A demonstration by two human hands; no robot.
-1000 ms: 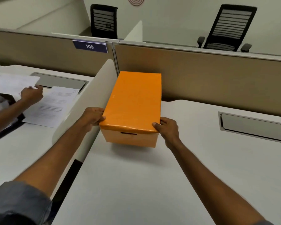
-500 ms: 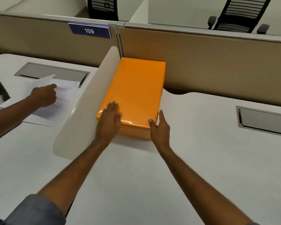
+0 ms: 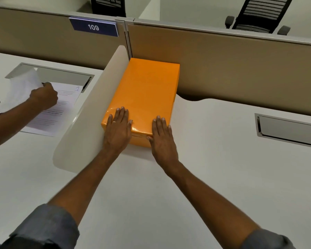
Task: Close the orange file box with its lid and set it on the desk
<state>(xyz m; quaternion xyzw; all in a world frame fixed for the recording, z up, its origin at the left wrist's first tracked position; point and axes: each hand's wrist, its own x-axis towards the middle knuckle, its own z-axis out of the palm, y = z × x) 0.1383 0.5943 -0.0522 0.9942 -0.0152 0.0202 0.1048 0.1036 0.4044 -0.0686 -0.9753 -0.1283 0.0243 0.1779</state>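
Looking through the head cam, only view I've got. Orange file box (image 3: 145, 97) sits on the white desk (image 3: 196, 177) with its lid (image 3: 147, 90) on and seated flush along the near edge. Box's far end is up against the tan partition panel (image 3: 223, 69), its left side just beside the curved white divider (image 3: 90, 119).

My left hand (image 3: 118, 131) lies flat, palm down, fingers spread over the near left corner of the lid, wrist draped past the front edge. Not gripping anything, just resting on it. There's a ring on one finger. My right hand (image 3: 162, 137) is also flat and open, fingers extended onto the near right corner of the lid, palm hanging over the front face of the box. Nothing clasped there either.

Both forearms run in from the bottom, grey sleeves (image 3: 45, 229) rolled up.

Left of the divider, another person's hand (image 3: 44, 97) holds up a loose sheet (image 3: 23, 87) above a printed page (image 3: 56, 108) lying on the neighbouring desk. Blue plate (image 3: 93, 26) on the partition reads 109. Recessed cable tray (image 3: 287, 130) on my desk, well right of the box. Two black mesh chairs (image 3: 262, 13) behind the partition.
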